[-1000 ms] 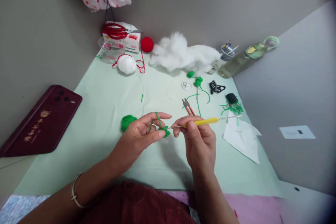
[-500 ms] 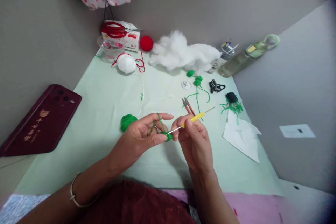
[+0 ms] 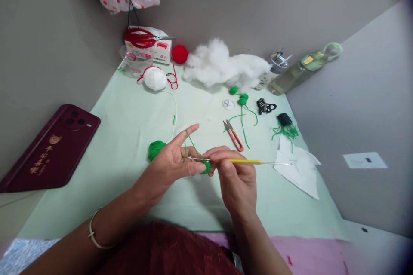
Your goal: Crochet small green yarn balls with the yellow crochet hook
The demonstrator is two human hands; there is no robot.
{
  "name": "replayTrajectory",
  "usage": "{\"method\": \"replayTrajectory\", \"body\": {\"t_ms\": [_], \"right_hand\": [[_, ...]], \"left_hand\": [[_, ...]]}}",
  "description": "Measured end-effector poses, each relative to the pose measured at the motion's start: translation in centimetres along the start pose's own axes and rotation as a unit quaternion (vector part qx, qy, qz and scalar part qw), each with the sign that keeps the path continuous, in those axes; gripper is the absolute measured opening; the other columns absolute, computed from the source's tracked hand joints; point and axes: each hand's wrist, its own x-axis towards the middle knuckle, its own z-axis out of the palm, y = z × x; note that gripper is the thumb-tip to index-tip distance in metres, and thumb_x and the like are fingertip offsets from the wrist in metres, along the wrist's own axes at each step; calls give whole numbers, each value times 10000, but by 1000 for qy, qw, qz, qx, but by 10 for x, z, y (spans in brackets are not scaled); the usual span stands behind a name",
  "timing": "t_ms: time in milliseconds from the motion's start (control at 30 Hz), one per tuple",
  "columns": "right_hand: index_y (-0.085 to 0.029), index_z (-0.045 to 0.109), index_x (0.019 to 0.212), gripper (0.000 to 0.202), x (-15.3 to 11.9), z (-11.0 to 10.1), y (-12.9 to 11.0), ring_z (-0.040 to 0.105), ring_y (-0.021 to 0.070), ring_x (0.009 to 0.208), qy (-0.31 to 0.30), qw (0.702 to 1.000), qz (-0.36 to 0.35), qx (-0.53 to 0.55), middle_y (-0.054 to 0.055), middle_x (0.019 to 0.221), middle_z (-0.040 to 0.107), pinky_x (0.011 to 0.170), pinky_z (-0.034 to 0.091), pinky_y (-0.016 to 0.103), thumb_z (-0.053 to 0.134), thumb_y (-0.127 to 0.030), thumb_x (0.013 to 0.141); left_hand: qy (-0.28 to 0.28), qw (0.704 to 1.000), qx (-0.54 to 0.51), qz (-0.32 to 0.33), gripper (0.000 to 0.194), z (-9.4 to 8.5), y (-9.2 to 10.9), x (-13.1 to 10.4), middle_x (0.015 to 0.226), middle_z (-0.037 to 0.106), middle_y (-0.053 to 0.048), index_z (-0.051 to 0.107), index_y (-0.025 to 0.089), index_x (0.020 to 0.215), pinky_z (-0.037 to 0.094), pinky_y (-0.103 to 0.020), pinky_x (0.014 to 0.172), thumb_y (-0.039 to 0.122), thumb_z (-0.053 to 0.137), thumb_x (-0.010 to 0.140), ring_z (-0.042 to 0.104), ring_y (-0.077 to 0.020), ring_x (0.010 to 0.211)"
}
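My left hand (image 3: 176, 161) pinches a small green crochet piece (image 3: 205, 166) between thumb and fingers, its index finger raised with green yarn (image 3: 192, 141) looped over it. In my right hand (image 3: 237, 176) is a crochet hook (image 3: 247, 161) with a yellow handle, lying almost level. Its metal shaft passes over the green piece toward my left fingers; whether the tip is through a stitch I cannot tell. A green yarn ball (image 3: 156, 150) sits just behind my left hand. Orange-handled thread snips (image 3: 234, 136) lie beyond my right hand.
White stuffing (image 3: 222, 66) spreads along the back, near red (image 3: 180, 54) and white yarn balls (image 3: 155, 78). A bottle (image 3: 300, 73), a hair claw (image 3: 266, 106) and white cloth-like pieces (image 3: 297, 167) are on the right. A dark red phone (image 3: 51, 148) stands at left.
The hook has swung from slanting upward to nearly level, its tip moving left past the green piece. My left index finger has lifted and moved left, stretching the yarn. My right hand uncovers the snips.
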Motion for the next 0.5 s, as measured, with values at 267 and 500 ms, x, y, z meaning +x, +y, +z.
{"method": "replayTrajectory", "body": {"t_ms": [267,500], "right_hand": [[-234,807,913,188,8,4,-3,604,99,589,84,992,68,59,28,868,768,571,533,247,721,-387,979],[-225,787,908,211,9,1,-8,642,99,630,78,993,68,55,20,860,766,616,549,243,670,-361,1019]], "left_hand": [[55,997,47,27,859,0,-2,-3,925,642,31,441,282,1593,400,-272,703,244,853,841,510,-107,739],[56,996,58,27,799,3,1,-5,913,619,32,472,286,1569,383,-258,666,252,827,854,463,-95,698]]}}
